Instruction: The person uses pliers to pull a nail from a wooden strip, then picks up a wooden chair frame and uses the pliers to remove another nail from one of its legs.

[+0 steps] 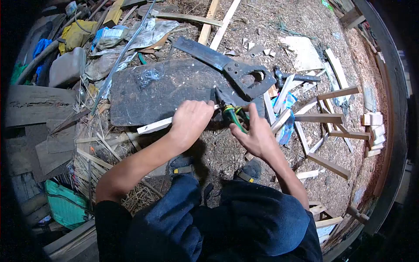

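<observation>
My left hand is closed around a pale wooden strip lying at the near edge of a dark board. The strip's other end pokes out beyond the fingers, close to the jaws of green-handled snips. Those snips are in my right hand, fingers wrapped round the handles and the dark jaws pointing away from me over the board. A handsaw with a black handle rests across the board's far right part. Beyond its handle lies a hammer.
Wooden slats joined into a frame stand at the right, near a stack of small wood blocks. Wood shavings cover the ground. A grey plastic container and cloth scraps lie at the left, above a green crate.
</observation>
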### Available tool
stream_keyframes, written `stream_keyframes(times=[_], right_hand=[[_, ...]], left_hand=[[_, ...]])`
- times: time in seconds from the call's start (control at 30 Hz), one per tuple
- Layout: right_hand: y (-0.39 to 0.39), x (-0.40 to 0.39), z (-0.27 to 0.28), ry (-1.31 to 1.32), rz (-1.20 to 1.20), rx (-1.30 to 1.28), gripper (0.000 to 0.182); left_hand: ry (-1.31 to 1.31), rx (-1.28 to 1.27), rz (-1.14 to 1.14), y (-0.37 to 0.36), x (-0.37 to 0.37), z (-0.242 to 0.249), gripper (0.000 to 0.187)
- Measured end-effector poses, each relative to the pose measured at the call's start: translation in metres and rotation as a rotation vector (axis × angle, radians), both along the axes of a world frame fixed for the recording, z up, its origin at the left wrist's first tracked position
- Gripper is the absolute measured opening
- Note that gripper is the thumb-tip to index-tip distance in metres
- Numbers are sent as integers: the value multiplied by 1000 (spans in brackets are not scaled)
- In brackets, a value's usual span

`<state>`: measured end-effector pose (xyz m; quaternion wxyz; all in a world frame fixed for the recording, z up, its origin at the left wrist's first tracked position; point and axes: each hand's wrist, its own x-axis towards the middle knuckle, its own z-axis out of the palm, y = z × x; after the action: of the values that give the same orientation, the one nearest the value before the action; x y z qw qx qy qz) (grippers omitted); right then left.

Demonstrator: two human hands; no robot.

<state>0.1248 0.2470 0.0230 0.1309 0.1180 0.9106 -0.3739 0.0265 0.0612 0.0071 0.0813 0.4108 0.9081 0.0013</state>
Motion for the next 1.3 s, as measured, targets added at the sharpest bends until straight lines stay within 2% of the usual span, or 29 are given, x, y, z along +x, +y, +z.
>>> stream_keyframes(times=[0.1,0.13,0.17,0.23,0.27,0.37,0.5,0.53,0.57,0.63,0.73,0.77,0.83,0.87,0.9,1.0,1.07,1.1,1.17,1.3], right_hand=[[-1,-2,23,53,-130,-144,55],[-5,1,19,198,-147,-164,52],[-7,3,11,200,-145,-162,52],[-11,4,-3,69,-7,-3,51],[-9,1,-6,-20,-6,11,52],[-4,-6,27,8,-41,-59,51],[-14,-5,14,254,-171,-198,50],[-13,-8,18,29,-89,-87,51],[-9,-5,-4,-3,43,-1,51],[-7,-5,3,42,68,47,51],[-9,-8,35,60,-24,-58,53],[-12,-6,32,56,-22,-56,53],[-17,-2,19,226,-68,-52,53],[-16,-1,6,160,11,2,53],[-12,-4,4,-96,102,85,52],[-6,-4,11,41,89,89,54],[-12,-5,33,115,-23,79,57],[-14,-3,31,110,-22,81,57],[-19,6,21,315,-24,101,62],[-16,17,-1,304,99,131,63]], left_hand=[[43,16,-33,-1,0,3,12],[41,19,-32,-1,1,1,12],[49,6,-31,-1,1,0,12],[66,-7,-27,-1,1,2,11],[46,-5,-21,0,1,4,11],[62,21,-30,-2,1,0,12],[48,10,-30,-2,4,-2,12],[57,10,-28,0,3,1,12],[35,-27,-5,3,4,3,11],[5,-66,16,4,3,5,10],[143,41,-67,-5,5,-1,9],[139,43,-64,-4,5,-5,9],[128,-23,-66,-5,4,-8,6],[133,-22,-62,-4,5,-8,6],[145,9,-36,-2,9,-7,6],[162,36,-3,-1,7,-3,6],[157,102,-24,-5,7,-4,6],[152,104,-24,-3,6,-2,6],[54,11,0,-1,4,6,5],[58,54,17,-1,3,2,8]])
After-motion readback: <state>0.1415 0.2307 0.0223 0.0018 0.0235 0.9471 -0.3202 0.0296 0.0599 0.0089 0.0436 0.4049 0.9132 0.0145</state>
